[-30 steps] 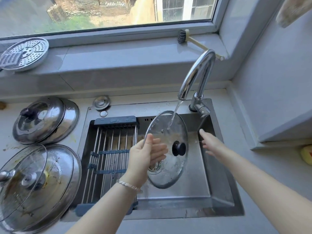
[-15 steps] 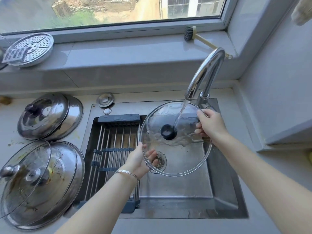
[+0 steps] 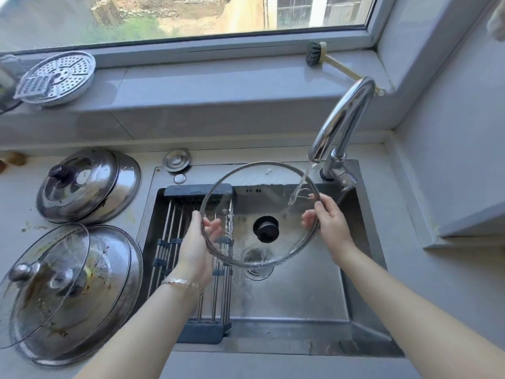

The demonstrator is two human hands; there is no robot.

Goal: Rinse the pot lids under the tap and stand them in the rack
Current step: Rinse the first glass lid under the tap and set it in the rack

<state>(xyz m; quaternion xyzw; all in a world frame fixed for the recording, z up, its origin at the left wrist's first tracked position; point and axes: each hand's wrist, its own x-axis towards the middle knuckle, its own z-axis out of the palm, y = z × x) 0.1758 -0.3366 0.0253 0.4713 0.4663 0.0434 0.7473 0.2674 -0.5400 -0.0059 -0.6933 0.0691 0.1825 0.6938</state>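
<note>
From my end, a good deal is hard to read. The glass lid (image 3: pixel 259 214) is clear, so its edge shows mainly as a thin metal rim, and I cannot tell which face carries the dark knob (image 3: pixel 265 228). Both hands are clamped on that rim, well apart. The left hand (image 3: pixel 195 242) holds the left edge and the right hand (image 3: pixel 332 222) the right edge, each with a thumb on my side. The fingers show blurred through the glass. The lid hangs tilted over the sink (image 3: pixel 300 296), touching neither basin nor rack.

Water (image 3: pixel 299 187) from the tap (image 3: pixel 344 116) strikes the lid's upper right, just beside the right hand, and runs down the glass in streaks. The drain (image 3: pixel 257 258) is visible only through the lid's lower part.

The rack (image 3: pixel 169 228) lies in the left half of the sink. The lid covers its far right corner, and my left forearm crosses its near bars.

On the counter (image 3: pixel 16 201), left of the sink, sit two piles of lids. In the near pile (image 3: pixel 68 291), a smeared glass lid rests on a steel one, cut off by the frame's left edge. In the far pile (image 3: pixel 87 184), a steel lid rests on another whose rim alone shows.

On the windowsill a perforated steamer plate (image 3: pixel 58 76) leans at the left, and a brush (image 3: pixel 314 53) lies behind the tap. Something pale (image 3: pixel 497 26) at the top right is cropped, and I cannot identify it.
</note>
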